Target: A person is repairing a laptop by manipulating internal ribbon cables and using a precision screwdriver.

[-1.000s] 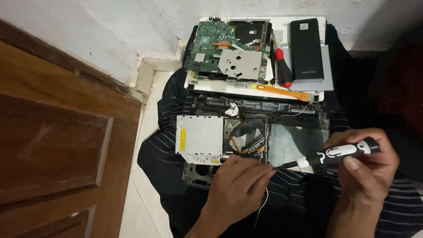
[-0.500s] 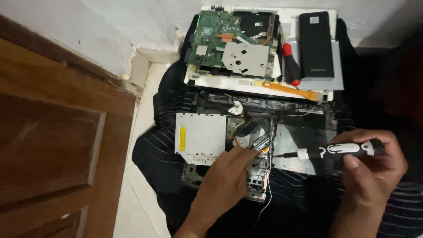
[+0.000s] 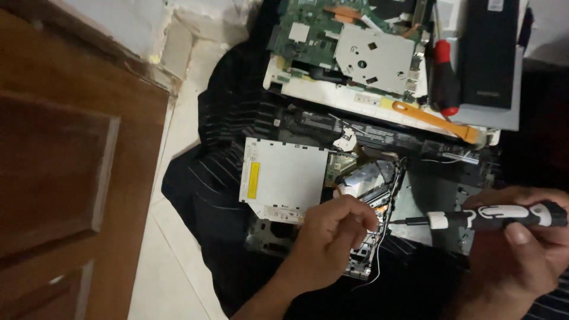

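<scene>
Pale floor tiles [image 3: 178, 195] run beside a brown wooden door [image 3: 65, 172], and on them a black striped cloth [image 3: 231, 130] carries an opened laptop base [image 3: 438, 195].

At the middle of that base, the left hand [image 3: 332, 237] rests with its fingers curled inward, fingertips pinched close over the small parts beside the silver optical drive [image 3: 284, 178]; whether anything sits between the fingertips cannot be told. The right hand [image 3: 521, 249] is closed around a black and white screwdriver [image 3: 492, 216], held almost level, its thin tip pointing left toward the left hand and ending near the foil-covered part [image 3: 367, 178] in the middle of the base. A thin white wire [image 3: 376, 275] trails off the lower edge of the base just beside the left hand.

Farther up the cloth lies a white laptop panel [image 3: 332, 95] with a green circuit board [image 3: 314, 35] and a square metal plate [image 3: 373, 59] on it. Along its lower edge rests an orange pry tool [image 3: 435, 121], and just right of the board stands a red-handled screwdriver [image 3: 444, 77], next to a flat black battery pack [image 3: 489, 53].
</scene>
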